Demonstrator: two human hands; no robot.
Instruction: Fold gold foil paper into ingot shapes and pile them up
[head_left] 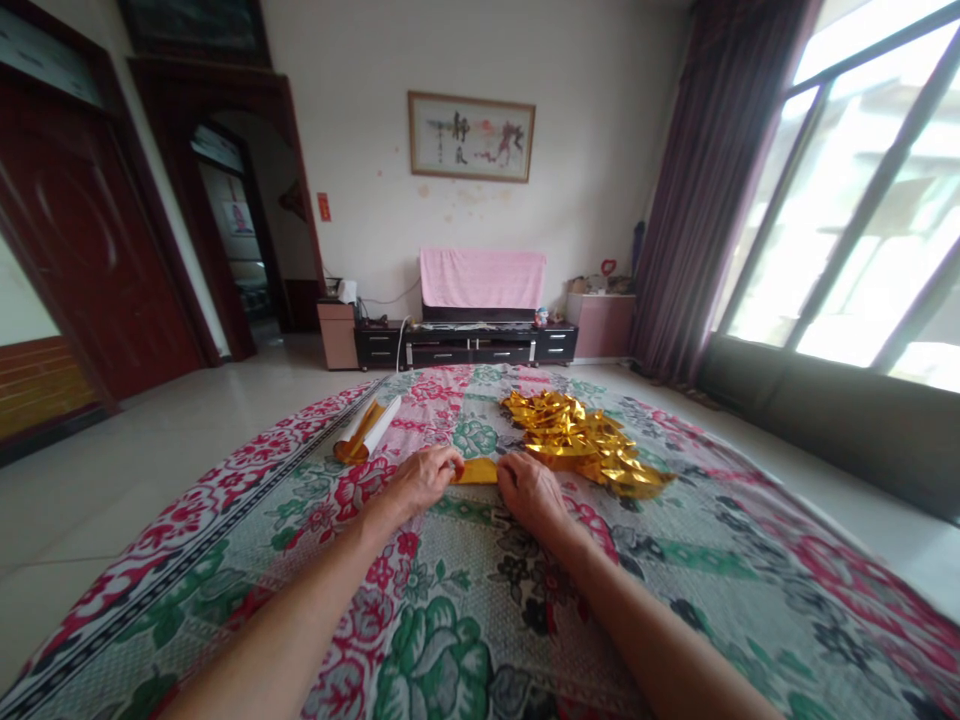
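A folded strip of gold foil paper (478, 471) lies between my two hands, just over the flowered cloth (435, 655). My left hand (431, 476) pinches its left end with fingers pressed together. On the opposite end, my right hand (531, 487) has its fingers curled closed around the strip. Right of the strip and a little farther off is a heap of shiny folded gold foil pieces (574, 440). A loosely rolled stack of gold-and-white paper sheets (367, 430) rests beyond my left hand.
The cloth covers a wide rounded surface. Past its far edge stands a low black cabinet (480, 345) with a pink towel (484, 277) draped over something on top. A purple curtain (720, 190) and windows are at the right; a dark red door (82, 200) is at the left.
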